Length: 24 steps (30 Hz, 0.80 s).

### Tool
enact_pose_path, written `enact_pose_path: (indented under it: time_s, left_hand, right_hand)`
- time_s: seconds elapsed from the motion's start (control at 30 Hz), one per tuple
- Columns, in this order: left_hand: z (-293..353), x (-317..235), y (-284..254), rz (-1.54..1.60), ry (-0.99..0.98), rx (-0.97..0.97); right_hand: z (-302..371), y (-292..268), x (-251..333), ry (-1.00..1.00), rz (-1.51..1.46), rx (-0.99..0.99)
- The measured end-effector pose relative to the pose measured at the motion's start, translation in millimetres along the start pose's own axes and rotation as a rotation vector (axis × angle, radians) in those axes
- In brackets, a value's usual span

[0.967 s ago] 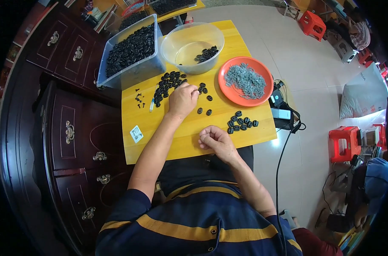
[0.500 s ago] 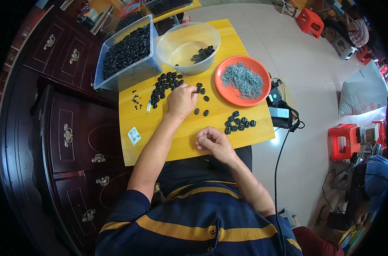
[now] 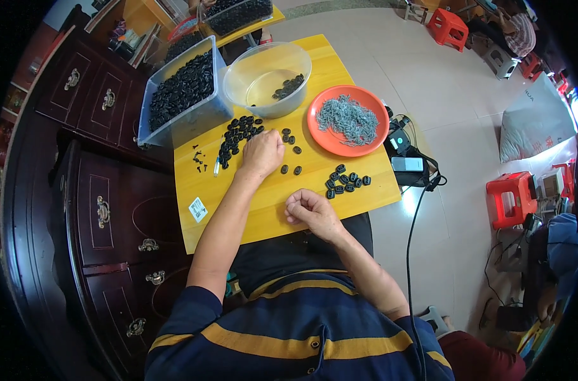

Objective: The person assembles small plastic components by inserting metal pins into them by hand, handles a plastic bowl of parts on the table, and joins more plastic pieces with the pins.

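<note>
My left hand (image 3: 262, 156) is over the yellow table, closed, at the right edge of a loose pile of black oval pieces with holes (image 3: 230, 145). Its fingertips are turned away, so what they hold is hidden. Just right of its knuckles are several scattered black oval pieces (image 3: 297, 150). Nearer the table's front edge, my right hand (image 3: 315, 214) has its fingers curled in with the thumb against them; anything inside cannot be made out. A separate cluster of black oval pieces (image 3: 344, 180) lies beyond it to the right.
An orange plate (image 3: 313, 130) bears small grey metal screws or pins. Behind stand a clear bowl (image 3: 237, 95) and a translucent bin (image 3: 197, 114) full of black pieces. Small dark screws (image 3: 199, 160) and a white label (image 3: 198, 209) are at left. A black cable (image 3: 409, 254) hangs at right.
The whole view has shifted slightly, moving the table down and left in the picture. My left hand's fingers are now turned further under; my right hand stays near the front edge, still curled.
</note>
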<state>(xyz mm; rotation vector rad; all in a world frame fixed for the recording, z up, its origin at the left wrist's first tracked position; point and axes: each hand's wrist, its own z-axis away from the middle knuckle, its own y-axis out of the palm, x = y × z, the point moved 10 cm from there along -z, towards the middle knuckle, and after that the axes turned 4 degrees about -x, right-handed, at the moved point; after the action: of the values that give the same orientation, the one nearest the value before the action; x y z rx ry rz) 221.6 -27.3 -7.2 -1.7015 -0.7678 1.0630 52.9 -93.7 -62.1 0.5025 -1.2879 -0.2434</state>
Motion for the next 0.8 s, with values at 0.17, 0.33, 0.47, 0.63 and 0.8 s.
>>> enact_pose_path:
  time_s: [0.17, 0.33, 0.47, 0.63, 0.8]
  left_hand:
    - [3, 4, -2, 0.090, -0.010, -0.016]
    - [6, 18, -15, 0.205, -0.074, -0.044]
    - [-1, 40, -34, 0.222, -0.082, -0.173]
    - [-18, 46, -34, 0.130, -0.022, -0.190]
    - [-32, 38, -31, 0.027, 0.049, -0.253]
  right_hand:
    - [1, 1, 3, -0.018, -0.007, 0.008]
    - [0, -2, -2, -0.003, -0.014, 0.007]
    - [1, 1, 1, -0.002, -0.029, 0.012]
    - [2, 1, 1, 0.016, -0.030, 0.009]
    - [1, 0, 0, 0.036, -0.030, -0.001]
